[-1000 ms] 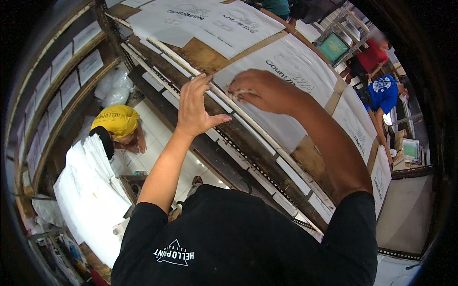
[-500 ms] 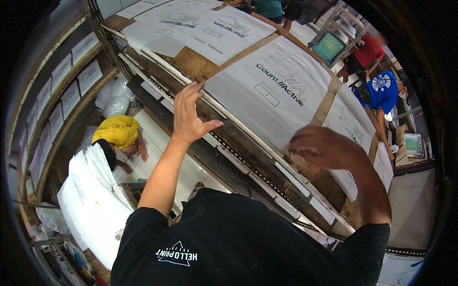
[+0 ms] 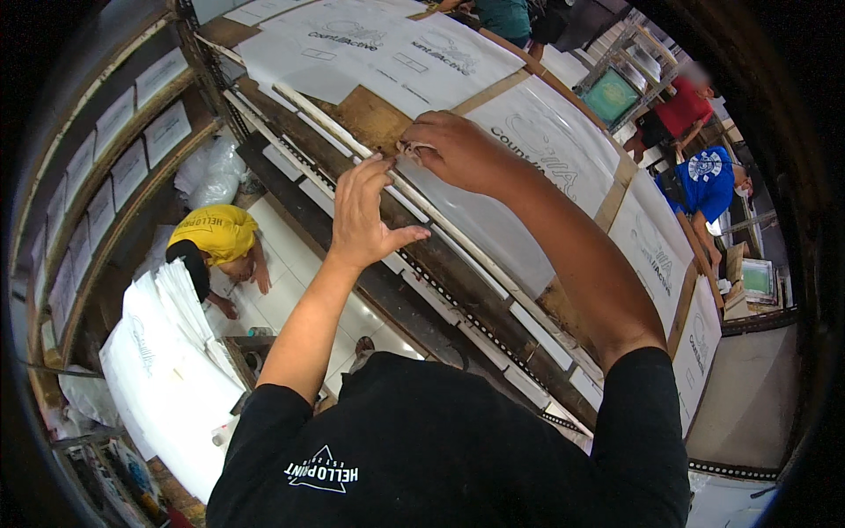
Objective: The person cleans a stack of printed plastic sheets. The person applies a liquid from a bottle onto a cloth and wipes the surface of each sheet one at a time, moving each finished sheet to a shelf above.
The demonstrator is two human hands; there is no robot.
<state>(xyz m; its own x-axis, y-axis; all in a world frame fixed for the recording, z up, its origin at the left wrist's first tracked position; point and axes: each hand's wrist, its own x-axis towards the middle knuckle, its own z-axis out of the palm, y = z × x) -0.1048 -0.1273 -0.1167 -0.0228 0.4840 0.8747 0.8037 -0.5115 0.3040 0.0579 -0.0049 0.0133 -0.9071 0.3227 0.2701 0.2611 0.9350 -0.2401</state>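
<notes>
White plastic sheets printed in black lie in a row on a brown table [image 3: 374,114]. One printed sheet [image 3: 519,207] lies in front of me, my right forearm crossing it. At its left corner my right hand [image 3: 453,150] is closed, fingers curled together. Something small and pale shows at the fingertips, too indistinct to name. Just left of it, my left hand [image 3: 361,211] is raised by the table's near edge, thumb apart and fingers loosely bent with nothing in them. Its fingertips are at the pale edge strip [image 3: 409,189].
Below left, a person in a yellow shirt [image 3: 216,233] bends to the tiled floor beside a stack of white sheets [image 3: 167,361]. Curved-looking shelves [image 3: 114,176] stand left. A perforated metal rail [image 3: 466,312] runs below the table edge. Other people [image 3: 709,176] work at far right.
My right hand has swept left along the sheet's near side to its left corner. My left hand stays by the table edge, still open.
</notes>
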